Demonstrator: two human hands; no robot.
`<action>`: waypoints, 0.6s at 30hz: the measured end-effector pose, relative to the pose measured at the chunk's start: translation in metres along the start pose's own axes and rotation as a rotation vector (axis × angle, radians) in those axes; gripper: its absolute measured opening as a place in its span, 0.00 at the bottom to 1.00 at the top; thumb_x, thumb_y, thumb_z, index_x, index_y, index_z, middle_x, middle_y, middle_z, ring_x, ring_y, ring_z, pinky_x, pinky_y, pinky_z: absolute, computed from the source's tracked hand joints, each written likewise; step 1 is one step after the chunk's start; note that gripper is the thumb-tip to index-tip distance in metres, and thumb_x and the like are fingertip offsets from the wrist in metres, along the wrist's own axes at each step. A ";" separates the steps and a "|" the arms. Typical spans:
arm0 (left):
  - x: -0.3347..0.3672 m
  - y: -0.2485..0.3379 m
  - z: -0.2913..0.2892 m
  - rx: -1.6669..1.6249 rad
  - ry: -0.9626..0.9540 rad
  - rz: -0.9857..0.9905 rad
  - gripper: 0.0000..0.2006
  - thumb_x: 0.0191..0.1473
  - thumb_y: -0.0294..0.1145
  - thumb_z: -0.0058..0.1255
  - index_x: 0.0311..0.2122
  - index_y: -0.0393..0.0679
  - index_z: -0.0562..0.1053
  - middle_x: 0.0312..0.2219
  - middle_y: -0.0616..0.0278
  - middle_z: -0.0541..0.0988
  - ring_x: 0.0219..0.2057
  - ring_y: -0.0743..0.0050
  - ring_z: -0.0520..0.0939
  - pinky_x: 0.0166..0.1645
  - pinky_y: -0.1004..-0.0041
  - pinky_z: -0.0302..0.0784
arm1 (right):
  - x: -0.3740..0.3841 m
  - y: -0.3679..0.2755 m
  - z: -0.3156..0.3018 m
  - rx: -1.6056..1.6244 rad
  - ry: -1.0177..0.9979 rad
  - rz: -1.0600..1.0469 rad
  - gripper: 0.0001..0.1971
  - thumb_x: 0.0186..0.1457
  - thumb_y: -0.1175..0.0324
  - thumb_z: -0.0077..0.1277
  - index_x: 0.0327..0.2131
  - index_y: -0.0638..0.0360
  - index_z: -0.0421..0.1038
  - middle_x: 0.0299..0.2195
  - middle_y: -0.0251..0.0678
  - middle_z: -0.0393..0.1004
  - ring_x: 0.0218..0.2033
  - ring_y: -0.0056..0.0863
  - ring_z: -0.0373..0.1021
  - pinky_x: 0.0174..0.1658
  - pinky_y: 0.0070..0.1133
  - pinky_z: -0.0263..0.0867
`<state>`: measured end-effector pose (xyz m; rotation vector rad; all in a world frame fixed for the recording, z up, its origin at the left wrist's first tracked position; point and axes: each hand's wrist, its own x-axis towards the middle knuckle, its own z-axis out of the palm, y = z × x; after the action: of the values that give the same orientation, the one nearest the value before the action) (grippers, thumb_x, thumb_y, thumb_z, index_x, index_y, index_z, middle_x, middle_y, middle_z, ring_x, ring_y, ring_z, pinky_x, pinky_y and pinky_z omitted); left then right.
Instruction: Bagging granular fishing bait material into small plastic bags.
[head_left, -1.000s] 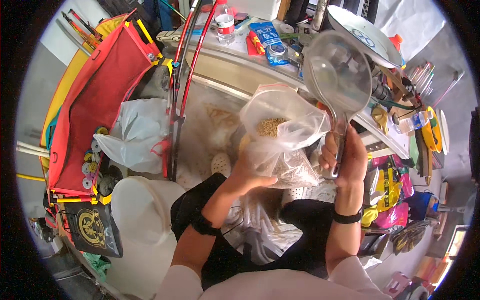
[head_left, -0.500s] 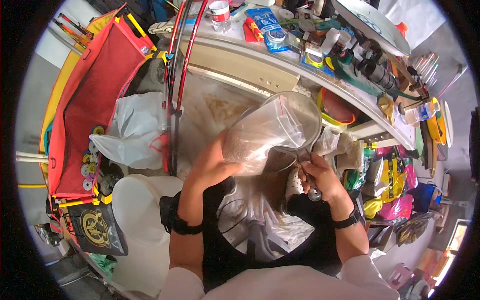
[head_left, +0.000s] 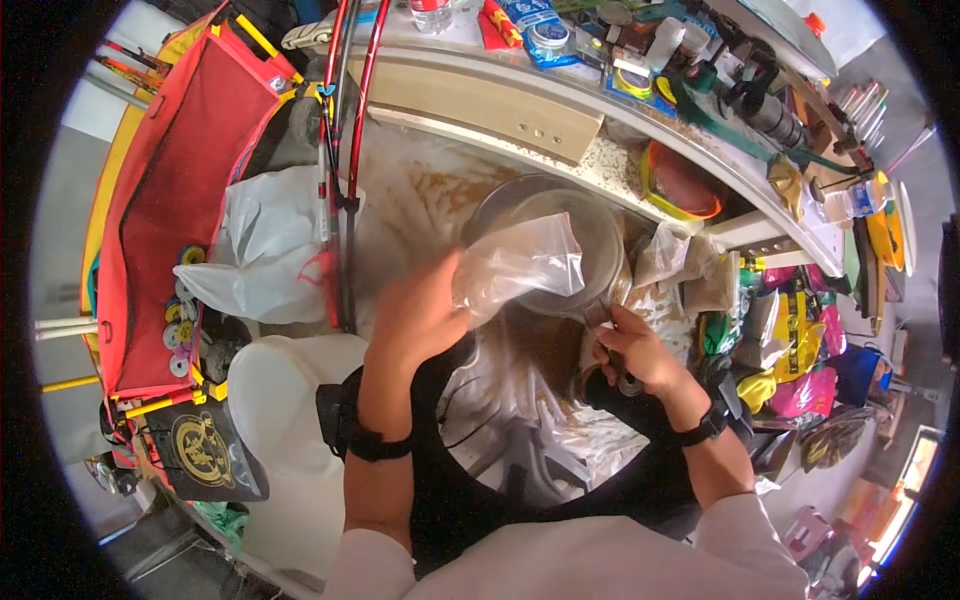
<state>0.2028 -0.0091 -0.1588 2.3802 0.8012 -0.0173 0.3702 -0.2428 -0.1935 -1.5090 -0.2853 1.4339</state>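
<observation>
My left hand (head_left: 420, 312), slightly blurred, is closed on a clear plastic bag (head_left: 530, 262). The bag lies tilted with its mouth toward the right, over a round grey, pan-shaped vessel (head_left: 592, 238). Whether anything is still inside the bag, I cannot tell. My right hand (head_left: 640, 350) grips the vessel's handle (head_left: 597, 314) from the right. The vessel's inside is partly hidden behind the bag. Another wide round rim (head_left: 482, 205) shows at the vessel's left, and brown material lies beneath.
On the left stand a white bucket (head_left: 285, 415), a white plastic bag (head_left: 265, 250), red rods (head_left: 362, 110) and a long red case (head_left: 165, 220). A cluttered workbench (head_left: 640, 110) curves along the far side. Filled clear bags (head_left: 662, 252) and colourful packets (head_left: 795, 340) sit at right.
The plastic bag, which held brownish grains near my left hand, now looks flatter and emptier. My left hand has moved slightly left and up. The vessel has tilted flatter, its round opening showing more.
</observation>
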 end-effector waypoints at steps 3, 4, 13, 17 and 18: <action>0.001 -0.001 0.005 0.067 0.016 0.056 0.28 0.36 0.31 0.55 0.48 0.38 0.66 0.36 0.44 0.75 0.39 0.45 0.75 0.43 0.58 0.70 | 0.002 0.004 0.001 -0.053 -0.009 0.009 0.06 0.58 0.69 0.40 0.37 0.60 0.59 0.20 0.33 0.64 0.15 0.22 0.61 0.17 0.19 0.59; 0.002 0.000 0.008 0.107 0.021 0.071 0.28 0.36 0.32 0.54 0.47 0.39 0.66 0.35 0.45 0.76 0.38 0.45 0.76 0.42 0.58 0.71 | 0.003 0.007 0.000 -0.050 -0.008 0.012 0.06 0.58 0.69 0.40 0.37 0.60 0.59 0.20 0.33 0.64 0.15 0.22 0.61 0.17 0.19 0.59; 0.006 0.013 0.022 0.309 -0.119 0.047 0.19 0.36 0.29 0.51 0.39 0.44 0.67 0.27 0.51 0.76 0.32 0.49 0.77 0.34 0.56 0.71 | 0.011 0.030 -0.010 -0.119 0.045 0.083 0.06 0.57 0.70 0.40 0.38 0.60 0.60 0.19 0.32 0.64 0.15 0.20 0.61 0.17 0.18 0.60; 0.007 0.015 0.028 0.308 -0.165 0.040 0.16 0.35 0.27 0.50 0.35 0.43 0.66 0.28 0.53 0.76 0.33 0.50 0.77 0.33 0.57 0.71 | 0.011 0.035 -0.011 -0.105 0.001 0.082 0.06 0.57 0.71 0.40 0.38 0.61 0.61 0.20 0.33 0.65 0.15 0.20 0.62 0.17 0.18 0.60; 0.006 0.015 0.028 0.309 -0.169 0.040 0.16 0.35 0.27 0.50 0.35 0.43 0.66 0.28 0.53 0.76 0.33 0.50 0.77 0.33 0.57 0.71 | 0.011 0.036 -0.011 -0.118 -0.004 0.076 0.06 0.57 0.71 0.40 0.37 0.61 0.61 0.20 0.33 0.65 0.15 0.20 0.62 0.17 0.18 0.60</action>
<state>0.2207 -0.0312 -0.1741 2.6387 0.7115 -0.3446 0.3667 -0.2572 -0.2296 -1.6279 -0.3230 1.5025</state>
